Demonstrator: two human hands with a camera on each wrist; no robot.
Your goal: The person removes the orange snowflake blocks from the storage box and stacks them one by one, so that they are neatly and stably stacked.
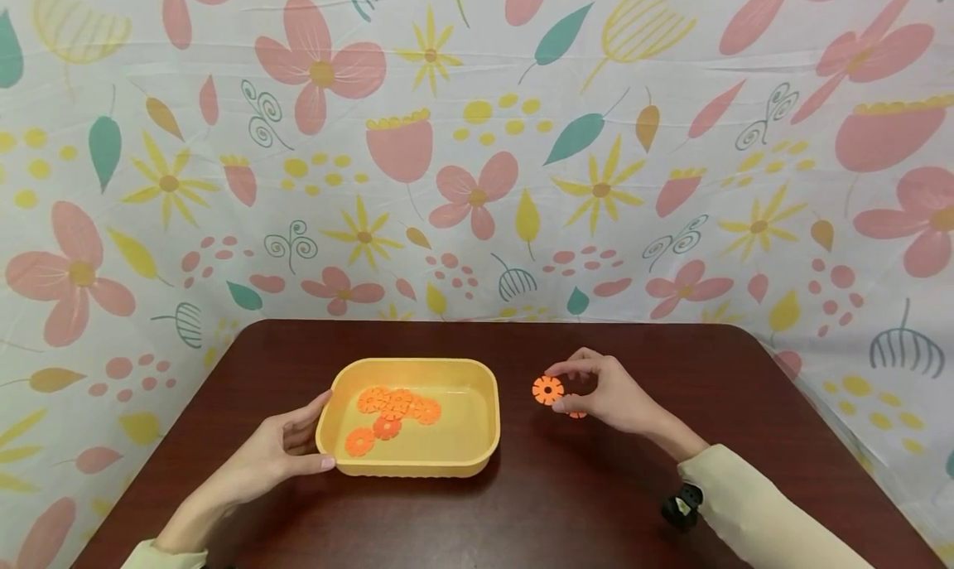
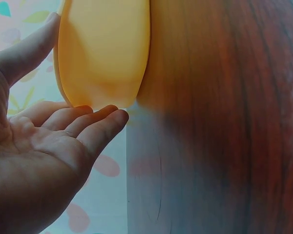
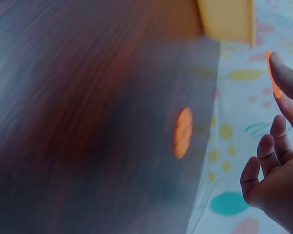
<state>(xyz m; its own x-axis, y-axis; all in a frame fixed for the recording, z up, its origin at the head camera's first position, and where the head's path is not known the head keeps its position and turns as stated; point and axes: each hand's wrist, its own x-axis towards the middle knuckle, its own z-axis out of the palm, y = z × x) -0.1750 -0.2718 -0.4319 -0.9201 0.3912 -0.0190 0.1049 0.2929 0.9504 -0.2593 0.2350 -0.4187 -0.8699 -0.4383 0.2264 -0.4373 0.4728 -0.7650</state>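
My right hand [image 1: 611, 393] pinches a notched orange plastic disc [image 1: 539, 390] between thumb and fingertips, above the table to the right of the tray. In the right wrist view the held disc [image 3: 274, 75] appears almost edge-on. Another orange disc [image 3: 183, 132] lies on the table, partly covered by that hand in the head view. On the left, my left hand [image 1: 272, 446] holds the end of a yellow tray [image 1: 462, 449], thumb at its near corner and fingers along its side. Several overlapping orange discs [image 1: 395, 403] lie inside the tray, mostly toward its left half.
The tray stands on a dark red-brown wooden table [image 1: 417, 519] with rounded far corners. Behind the table hangs a white cloth [image 1: 477, 279] printed with flowers and leaves. A black band [image 1: 681, 505] is strapped at the right sleeve.
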